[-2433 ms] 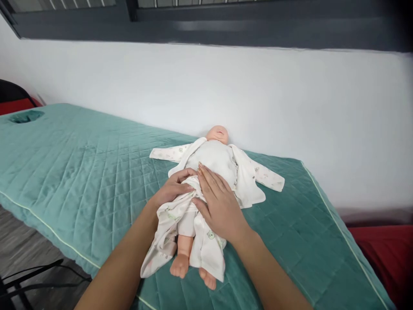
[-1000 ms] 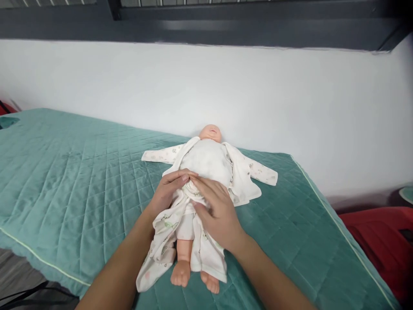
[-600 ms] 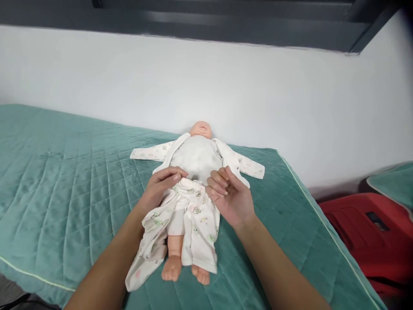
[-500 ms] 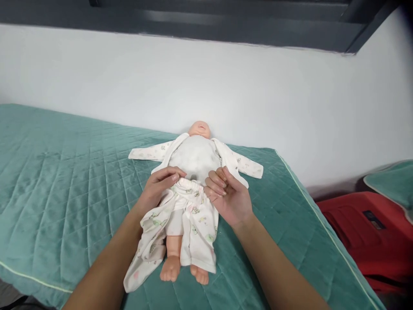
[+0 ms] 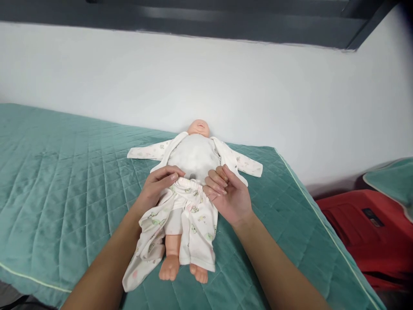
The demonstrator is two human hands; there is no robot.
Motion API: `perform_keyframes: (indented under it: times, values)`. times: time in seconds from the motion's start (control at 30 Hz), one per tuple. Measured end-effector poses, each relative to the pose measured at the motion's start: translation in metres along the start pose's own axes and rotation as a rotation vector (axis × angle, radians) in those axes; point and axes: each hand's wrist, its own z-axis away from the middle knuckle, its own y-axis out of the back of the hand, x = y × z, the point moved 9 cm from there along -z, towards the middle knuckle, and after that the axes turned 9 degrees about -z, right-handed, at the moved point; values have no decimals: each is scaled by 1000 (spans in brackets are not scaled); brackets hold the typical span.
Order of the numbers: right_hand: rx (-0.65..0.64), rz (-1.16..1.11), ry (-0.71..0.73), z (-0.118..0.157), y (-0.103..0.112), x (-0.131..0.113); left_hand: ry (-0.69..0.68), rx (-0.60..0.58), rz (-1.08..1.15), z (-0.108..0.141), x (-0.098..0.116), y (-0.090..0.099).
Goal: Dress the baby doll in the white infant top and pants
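Observation:
A baby doll (image 5: 197,150) lies on its back, head toward the wall, in a white undergarment with an open printed jacket (image 5: 247,165) spread under it. White printed baby pants (image 5: 196,215) reach up to its hips. One pant leg covers the doll's leg on the right; the other leg hangs off to the left, leaving that shin and foot bare. My left hand (image 5: 158,185) is closed at the waistband's left side, thumb and fingers on its edge. Beside the waistband's right side, my right hand (image 5: 229,193) has curled fingers, palm turned up, with nothing visible in it.
A green quilted cover (image 5: 71,172) lies under the doll. Behind it stands a white wall (image 5: 206,77), with a dark beam (image 5: 206,21) overhead. To the right, below the bed edge, is a red case (image 5: 364,224) with green fabric (image 5: 393,181) beside it.
The view has shifted very slightly. Hands, pants and doll otherwise keep the same positions.

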Motion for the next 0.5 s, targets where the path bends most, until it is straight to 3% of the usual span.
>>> perform_keyframes:
  times: [0.17,0.33,0.5]
  values:
    - [-15,-10,4,0,-1,1,2,-7,24,0,-2,0]
    - [28,215,43,-1,2,-3,4,0,72,-2,-3,2]
    - [-15,214,-43,2,-3,4,32,8,120,-1,-4,1]
